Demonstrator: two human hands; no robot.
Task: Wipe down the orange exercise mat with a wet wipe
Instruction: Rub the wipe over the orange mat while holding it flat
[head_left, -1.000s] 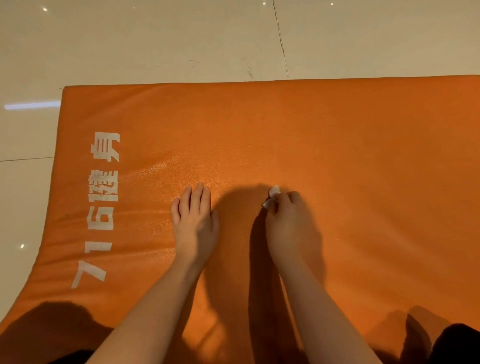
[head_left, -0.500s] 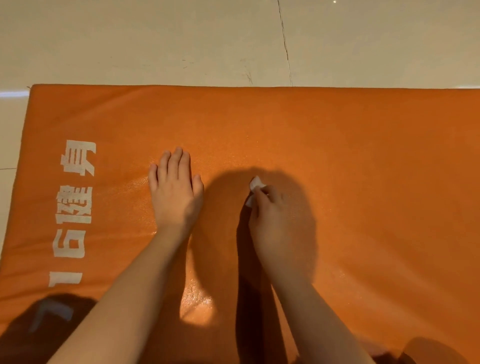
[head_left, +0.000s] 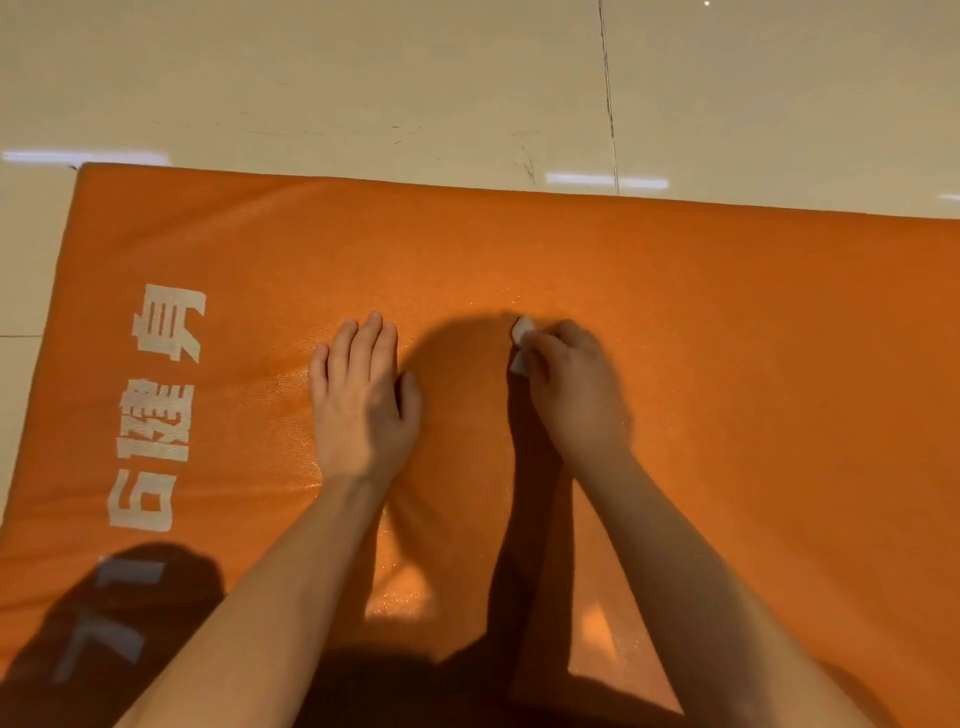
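The orange exercise mat (head_left: 727, 364) lies flat on the floor and fills most of the view, with white printed characters (head_left: 156, 415) along its left end. My left hand (head_left: 361, 405) rests flat on the mat with straight fingers. To its right, my right hand (head_left: 571, 389) grips a small crumpled white wet wipe (head_left: 521, 343) and holds it down on the mat. Only two bits of the wipe show past the fingers. Wet sheen glistens on the mat around and below my hands.
Beige tiled floor (head_left: 363, 78) surrounds the mat beyond its far edge and left end. A dark tile joint (head_left: 608, 93) runs away from the mat. Shadows of my head and arms fall over the near part of the mat.
Both hands have slid forward over the mat toward its far edge, the right one carrying the wipe. The camera view has shifted, so the mat's left end sits differently in frame.
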